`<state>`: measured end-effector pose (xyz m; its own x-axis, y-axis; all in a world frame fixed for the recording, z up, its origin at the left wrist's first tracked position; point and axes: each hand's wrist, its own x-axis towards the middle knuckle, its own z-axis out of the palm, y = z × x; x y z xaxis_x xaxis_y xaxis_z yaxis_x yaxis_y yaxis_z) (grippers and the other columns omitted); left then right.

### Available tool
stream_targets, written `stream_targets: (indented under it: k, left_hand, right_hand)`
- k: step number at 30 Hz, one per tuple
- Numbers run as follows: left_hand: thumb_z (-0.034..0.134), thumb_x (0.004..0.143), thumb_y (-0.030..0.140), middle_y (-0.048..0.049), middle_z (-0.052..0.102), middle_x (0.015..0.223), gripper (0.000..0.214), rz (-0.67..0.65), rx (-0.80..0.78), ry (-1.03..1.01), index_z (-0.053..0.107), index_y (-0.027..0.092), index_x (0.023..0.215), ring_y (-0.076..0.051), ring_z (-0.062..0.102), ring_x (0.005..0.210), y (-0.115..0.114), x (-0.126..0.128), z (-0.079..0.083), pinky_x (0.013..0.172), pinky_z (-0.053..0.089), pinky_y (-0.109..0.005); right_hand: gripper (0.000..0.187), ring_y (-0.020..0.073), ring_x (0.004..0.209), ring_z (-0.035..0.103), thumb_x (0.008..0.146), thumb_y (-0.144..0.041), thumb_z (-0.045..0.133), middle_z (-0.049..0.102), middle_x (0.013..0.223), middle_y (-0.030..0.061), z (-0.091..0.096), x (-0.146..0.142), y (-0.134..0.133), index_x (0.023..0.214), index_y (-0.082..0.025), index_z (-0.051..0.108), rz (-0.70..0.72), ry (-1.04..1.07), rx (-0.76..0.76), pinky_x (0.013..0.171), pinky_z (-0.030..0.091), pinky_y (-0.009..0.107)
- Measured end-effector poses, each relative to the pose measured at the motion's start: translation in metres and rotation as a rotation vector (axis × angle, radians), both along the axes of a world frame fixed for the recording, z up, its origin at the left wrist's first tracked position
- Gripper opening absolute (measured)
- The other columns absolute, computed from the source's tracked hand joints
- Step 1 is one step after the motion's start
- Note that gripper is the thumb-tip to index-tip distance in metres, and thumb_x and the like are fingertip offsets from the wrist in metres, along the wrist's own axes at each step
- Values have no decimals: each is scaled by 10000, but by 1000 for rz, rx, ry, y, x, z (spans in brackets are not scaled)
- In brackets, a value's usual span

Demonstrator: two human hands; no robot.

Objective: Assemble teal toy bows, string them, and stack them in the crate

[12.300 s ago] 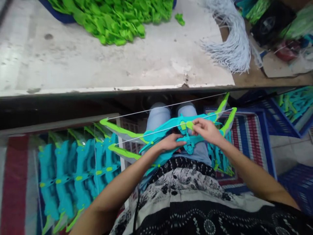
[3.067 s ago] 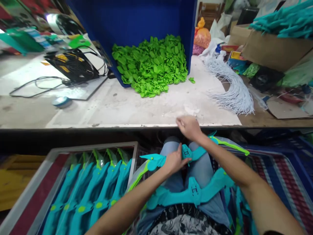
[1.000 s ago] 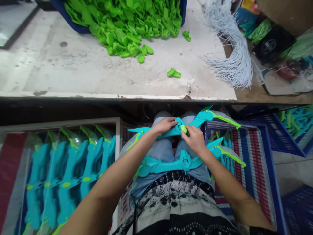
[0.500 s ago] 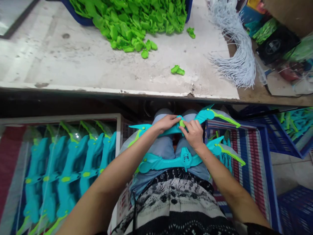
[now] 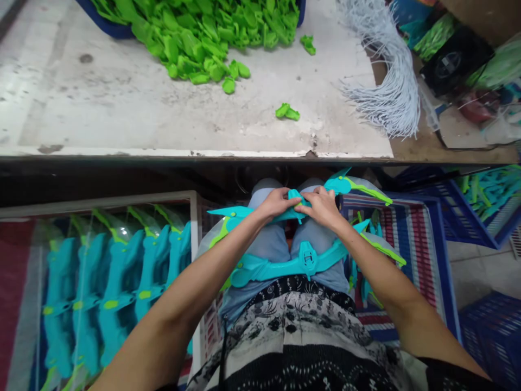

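Note:
A teal toy bow [image 5: 345,186] with green-edged limbs lies across my knees. My left hand [image 5: 278,202] grips its middle from the left, fingers curled. From the right, my right hand [image 5: 321,205] presses closed on the same middle part, covering the small green piece. A second teal bow [image 5: 280,264] rests lower on my lap, untouched. Two loose green pieces [image 5: 287,112] lie on the worn white table [image 5: 122,119] ahead, and a heap of green pieces [image 5: 195,30] sits farther back.
A tray [image 5: 194,217] at my left holds several finished teal bows [image 5: 118,282] with strings. A bundle of white strings [image 5: 386,81] lies at the table's right. Blue crates [image 5: 468,228] with more teal parts stand at the right, on a striped mat [image 5: 411,239].
Both hands have closed in on the middle of the upper bow; the green piece seen between my right fingers is now hidden under them. The view shifted slightly.

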<state>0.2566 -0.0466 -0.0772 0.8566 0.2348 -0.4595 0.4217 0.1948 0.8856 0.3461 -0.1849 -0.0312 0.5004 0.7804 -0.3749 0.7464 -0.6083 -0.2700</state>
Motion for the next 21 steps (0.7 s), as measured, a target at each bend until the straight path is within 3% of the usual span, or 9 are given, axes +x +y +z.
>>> stream_targets:
  k: [3,6,10,12,14,18,21]
  left_hand:
    - [782,616,399,40,513,593,327,28,-3,33,565,162,678,-93,437,558,0,1,0,528,332,-237]
    - [789,609,342,43,531,596,285,53,-21,78,581,166,692,-105,468,576,3,5,1,553,358,-242]
    - [819,584,297,39,581,620,305,54,-69,138,570,181,718,-115,508,591,5,9,1,557,379,-244]
    - [825,593,296,23,617,660,315,49,-119,148,573,183,744,-127,551,622,6,8,-1,583,415,-253]
    - [828,607,308,5,644,707,319,44,-138,130,587,177,770,-142,587,670,6,7,-4,631,455,-268]
    - [788,675,406,-44,682,806,335,-27,-63,71,634,156,838,-187,629,781,7,5,-10,703,495,-299]
    - [748,724,403,-89,695,954,403,-35,118,38,656,133,1009,-223,641,902,6,4,-5,784,508,-320]
  right_hand:
    - [365,306,1168,503,938,-467,544,697,1187,105,9,-2,6,1161,-211,679,42,-29,-53,887,337,406]
    - [336,284,1045,598,917,-465,577,727,1063,107,28,1,18,1076,-198,706,75,-40,-59,785,386,339]
    - [333,235,937,627,1000,-390,413,697,975,87,48,39,59,1023,-202,687,-44,-232,319,780,433,327]
    - [323,236,1011,590,1010,-353,387,645,1042,99,47,70,89,1090,-175,644,-23,-351,504,877,445,367]
    - [327,228,1078,543,1011,-344,386,575,1124,98,38,100,118,1178,-154,593,71,-396,578,950,432,414]
    - [240,246,1103,497,960,-269,466,550,1139,89,22,130,162,1107,-163,624,219,-367,499,961,426,438]
    - [147,257,1072,506,922,-205,499,586,1077,82,25,131,178,993,-183,627,172,-343,490,938,440,411]
